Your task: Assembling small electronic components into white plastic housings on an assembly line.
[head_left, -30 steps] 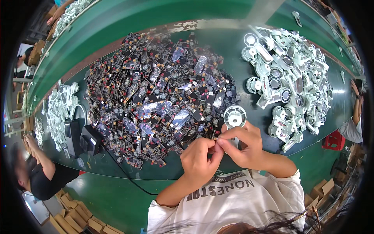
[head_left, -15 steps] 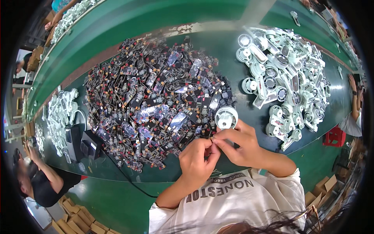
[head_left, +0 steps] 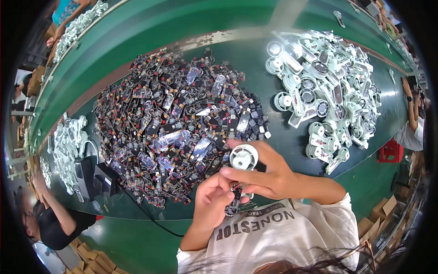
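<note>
My right hand (head_left: 274, 175) is wrapped round a pale handheld-fan housing (head_left: 244, 157), its round white head facing up beside my thumb. Close below that head, my left hand (head_left: 208, 202) pinches a small dark circuit board (head_left: 234, 200) between thumb and fingers. Red wire shows at the board's upper end, near my right fingers. Whether the wire runs into the housing I cannot make out. Both hands are just in front of my shirt, at the near edge of a wide heap of circuit boards (head_left: 159, 107).
A heap of pale fan housings (head_left: 335, 98) lies on the green table (head_left: 255, 50) to the right. A smaller pile of pale parts (head_left: 68, 139) and a black box (head_left: 106, 179) with a cable stand at left. Other people work at both sides. A red stool (head_left: 390, 151) is at right.
The fan housing has moved left and down with my right hand. The circuit board has come into view in my left hand, where the fingertips of both hands were pinched together before.
</note>
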`<act>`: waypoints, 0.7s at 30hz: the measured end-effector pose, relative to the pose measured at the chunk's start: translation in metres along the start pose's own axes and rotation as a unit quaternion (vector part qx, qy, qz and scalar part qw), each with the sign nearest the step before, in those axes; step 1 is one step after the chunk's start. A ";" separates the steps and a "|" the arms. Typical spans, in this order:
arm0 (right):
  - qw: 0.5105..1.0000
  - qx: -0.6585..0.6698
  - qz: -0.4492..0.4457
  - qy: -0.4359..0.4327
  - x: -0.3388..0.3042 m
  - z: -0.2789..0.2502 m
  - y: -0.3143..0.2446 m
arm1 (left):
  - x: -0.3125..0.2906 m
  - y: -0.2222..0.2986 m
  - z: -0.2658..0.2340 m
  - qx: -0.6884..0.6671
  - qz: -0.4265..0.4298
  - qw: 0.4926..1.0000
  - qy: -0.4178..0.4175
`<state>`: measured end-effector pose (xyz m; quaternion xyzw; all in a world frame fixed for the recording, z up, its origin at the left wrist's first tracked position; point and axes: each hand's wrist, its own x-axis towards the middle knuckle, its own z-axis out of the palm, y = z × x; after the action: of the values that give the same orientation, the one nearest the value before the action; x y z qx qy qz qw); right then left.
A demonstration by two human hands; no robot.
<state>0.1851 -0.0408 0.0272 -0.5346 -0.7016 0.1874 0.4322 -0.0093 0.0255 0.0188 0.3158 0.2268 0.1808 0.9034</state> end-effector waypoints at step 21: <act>0.875 -0.439 0.171 0.110 0.003 -0.017 0.033 | 0.007 -0.005 0.009 0.082 0.096 0.990 0.062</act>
<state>0.2180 -0.0293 0.0134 -0.7981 -0.5575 -0.1287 0.1890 0.0018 0.0207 0.0203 0.3975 0.2648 0.2670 0.8370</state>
